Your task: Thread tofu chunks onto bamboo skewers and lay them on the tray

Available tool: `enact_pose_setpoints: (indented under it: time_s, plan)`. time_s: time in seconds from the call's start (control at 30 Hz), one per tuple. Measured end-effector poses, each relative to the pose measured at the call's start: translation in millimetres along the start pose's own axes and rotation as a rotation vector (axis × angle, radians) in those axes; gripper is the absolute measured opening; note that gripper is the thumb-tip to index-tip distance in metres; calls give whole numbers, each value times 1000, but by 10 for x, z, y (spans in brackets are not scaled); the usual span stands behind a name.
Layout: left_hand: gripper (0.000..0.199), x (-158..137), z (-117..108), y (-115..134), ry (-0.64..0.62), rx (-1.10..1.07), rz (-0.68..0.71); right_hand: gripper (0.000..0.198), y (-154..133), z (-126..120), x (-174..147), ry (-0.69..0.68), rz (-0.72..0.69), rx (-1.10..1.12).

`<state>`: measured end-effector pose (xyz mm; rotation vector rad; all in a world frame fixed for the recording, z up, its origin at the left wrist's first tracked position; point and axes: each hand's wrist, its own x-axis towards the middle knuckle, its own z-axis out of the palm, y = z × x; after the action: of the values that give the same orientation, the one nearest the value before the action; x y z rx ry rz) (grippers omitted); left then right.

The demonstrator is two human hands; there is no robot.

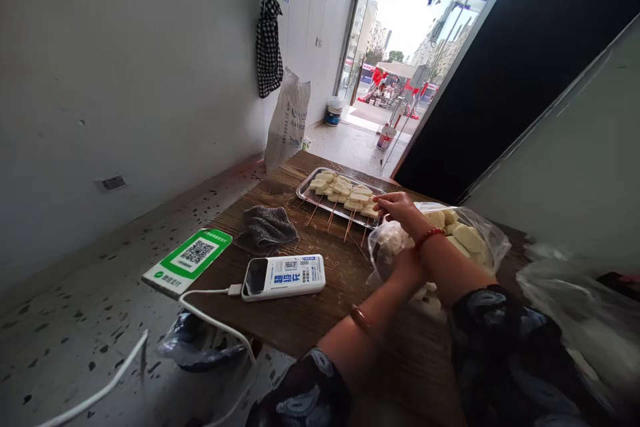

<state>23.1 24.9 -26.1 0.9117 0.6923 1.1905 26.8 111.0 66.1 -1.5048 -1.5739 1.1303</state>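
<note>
My right hand (399, 207), with a red bead bracelet at the wrist, reaches to the right end of a metal tray (303, 187). Its fingers are pinched together beside the pale slices (361, 195) there; what they hold is too small to make out. Several skewers of these slices lie in a row on the tray, their thin sticks (349, 227) pointing towards me over the rim. My left hand (409, 268) is below my right forearm, against a clear plastic bag (493, 221) of more pale slices (466, 240). Its fingers are hidden.
On the wooden table (320, 320) lie a grey cloth (270, 227), a white power bank (283, 277) with a cable (215, 320), and a green QR-code sign (197, 253). Another plastic bag (575, 300) is at the right. A white sack (289, 119) stands beyond the table, near the wall.
</note>
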Motion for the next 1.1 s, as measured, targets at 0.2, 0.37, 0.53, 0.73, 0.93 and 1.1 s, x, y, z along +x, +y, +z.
enact_pose_setpoints:
  time_s: [0.2, 0.37, 0.53, 0.73, 0.93, 1.1]
  plan:
    - [13, -75, 84, 168, -58, -30, -53, 23, 43, -688, -779, 71, -119, 16]
    - [19, -66, 95, 321, -75, -38, -63, 35, 368, -1371, -1564, 155, -164, -297]
    - [15, -105, 101, 409, -83, 35, -52, 30, 903, -1791, -2258, 179, -68, -627]
    - [19, -112, 99, 441, -50, 91, -31, 23, 1479, -1707, -2612, 114, -68, -846]
    - [23, -108, 84, 462, -61, 145, -18, 22, 1521, -1351, -2504, 103, -170, -901]
    - [27, -112, 61, 489, -55, 152, -11, 10, 1431, -1298, -2327, 44, -157, -1022]
